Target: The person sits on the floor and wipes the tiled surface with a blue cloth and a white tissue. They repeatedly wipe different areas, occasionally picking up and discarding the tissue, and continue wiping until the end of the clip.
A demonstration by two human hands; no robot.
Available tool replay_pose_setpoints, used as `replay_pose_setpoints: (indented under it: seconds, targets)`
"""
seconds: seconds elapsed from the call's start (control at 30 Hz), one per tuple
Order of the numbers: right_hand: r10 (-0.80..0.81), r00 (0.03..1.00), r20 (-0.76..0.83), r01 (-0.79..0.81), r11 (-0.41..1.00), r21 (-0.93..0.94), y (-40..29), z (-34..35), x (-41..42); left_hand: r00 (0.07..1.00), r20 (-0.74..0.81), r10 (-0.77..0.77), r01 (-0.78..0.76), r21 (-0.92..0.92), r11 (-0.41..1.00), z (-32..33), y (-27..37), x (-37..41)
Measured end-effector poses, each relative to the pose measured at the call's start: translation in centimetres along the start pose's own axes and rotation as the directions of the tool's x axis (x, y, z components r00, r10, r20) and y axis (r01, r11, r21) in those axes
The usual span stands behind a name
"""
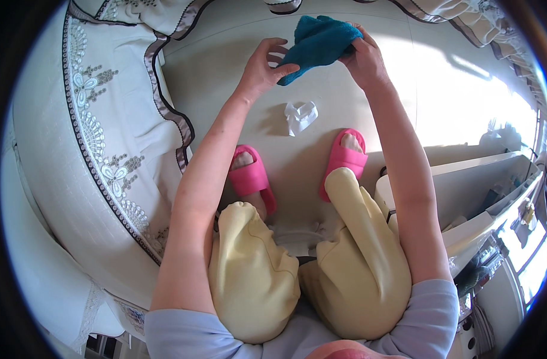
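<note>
A teal cloth [320,47], folded or bunched and fuzzy like a towel, is held up in front of me at the top of the head view. My right hand [365,58] grips its right end, with the thumb on top. At the lower left end of the cloth is my left hand [268,67], fingers spread and curved, the thumb at the cloth's edge; whether it pinches the cloth is not clear. A crumpled white tissue [300,117] lies on the floor below the cloth, nearer to my feet.
Pink slippers [251,177] are on my feet. An embroidered cream sofa cover [121,112] with a dark wavy trim runs along the left. On the right stands an open white drawer or cabinet [475,179] with items inside. Sunlight falls on the tiled floor [453,98].
</note>
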State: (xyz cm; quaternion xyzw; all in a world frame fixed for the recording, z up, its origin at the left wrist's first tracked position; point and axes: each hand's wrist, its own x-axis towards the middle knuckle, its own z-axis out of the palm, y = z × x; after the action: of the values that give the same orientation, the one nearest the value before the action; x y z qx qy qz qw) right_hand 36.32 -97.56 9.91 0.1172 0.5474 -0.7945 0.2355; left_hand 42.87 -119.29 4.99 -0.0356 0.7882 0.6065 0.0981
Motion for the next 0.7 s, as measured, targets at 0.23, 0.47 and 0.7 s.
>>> replay_pose_setpoints:
  seconds: [0.23,0.47,0.7]
  targets:
    - [0.181,0.934,0.309,-0.281,0.906,0.317,2.5,1.2,-0.4,0.981,0.055,-0.188,0.196,-0.270,0.943,0.2,0.7,-2.1]
    - [0.292,0.939,0.179,-0.334,0.898,0.285,7.3,1.9,-2.4,0.982,0.123,-0.146,0.149,-0.015,0.989,2.1,1.9,-1.8]
    - [-0.343,0.808,-0.479,0.216,0.929,-0.302,6.2,-7.5,1.6,0.998,-0.044,-0.055,0.062,0.169,0.984,0.6,-0.9,-1.4]
